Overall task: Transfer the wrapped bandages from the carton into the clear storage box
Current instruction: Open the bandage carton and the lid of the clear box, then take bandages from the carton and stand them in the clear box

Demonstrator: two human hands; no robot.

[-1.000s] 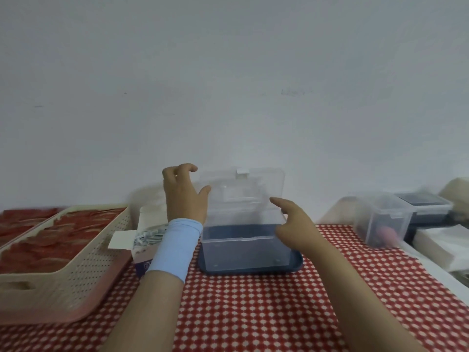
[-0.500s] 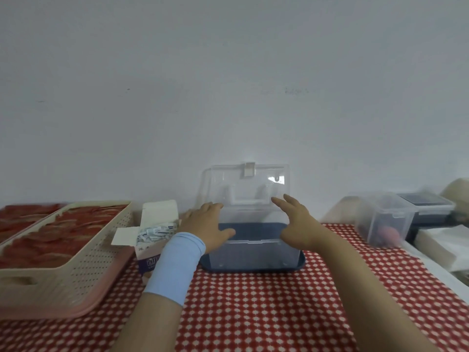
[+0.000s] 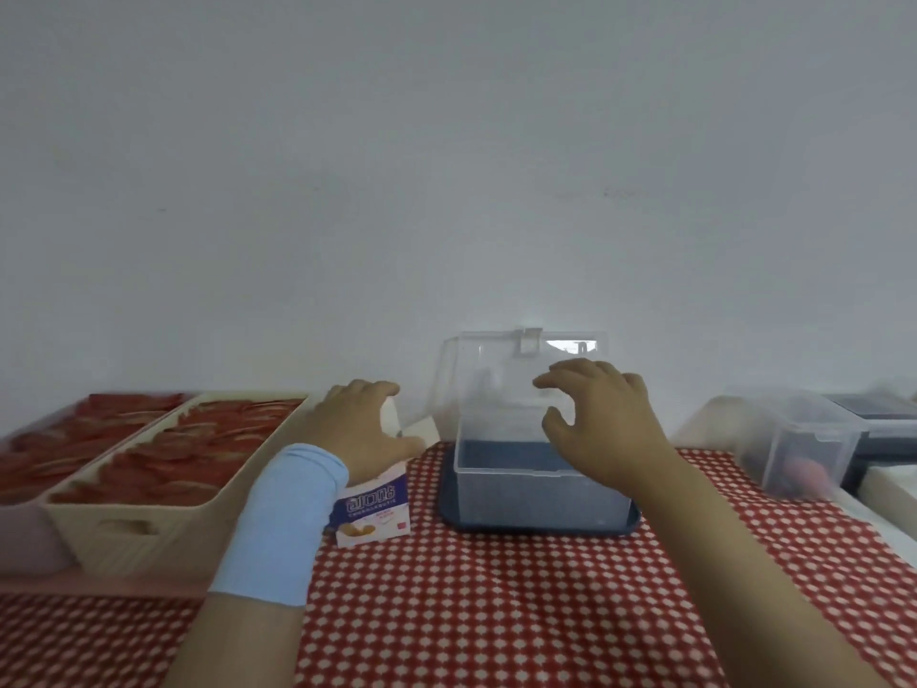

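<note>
Fingers (image 3: 367, 389) of the left hand (image 3: 357, 429) are bending down over the open top of the carton (image 3: 374, 508), left of centre in the frame. They're covering the opening completely, so I honestly can't tell if they're pinching anything. The bandages are hidden under that hand too. A light blue wristband (image 3: 283, 518) is sitting on that forearm.

The right hand (image 3: 600, 419) is hovering right of centre, in front of the box (image 3: 526, 484). Its fingers (image 3: 560, 377) are spread and loosely curled, holding nothing. The box's lid (image 3: 496, 360) is standing flipped up behind it, against the wall (image 3: 446, 166).

The box is sitting on a dark blue tray (image 3: 541, 527), and the carton is standing just beside it on the left, on the red checked cloth (image 3: 496, 613) covering the desk (image 3: 888, 518). Over at the left edge, two cream baskets (image 3: 163, 518) full of something red are sitting side by side. At the right edge a smaller clear bin (image 3: 799, 439) is coming out blurry.
</note>
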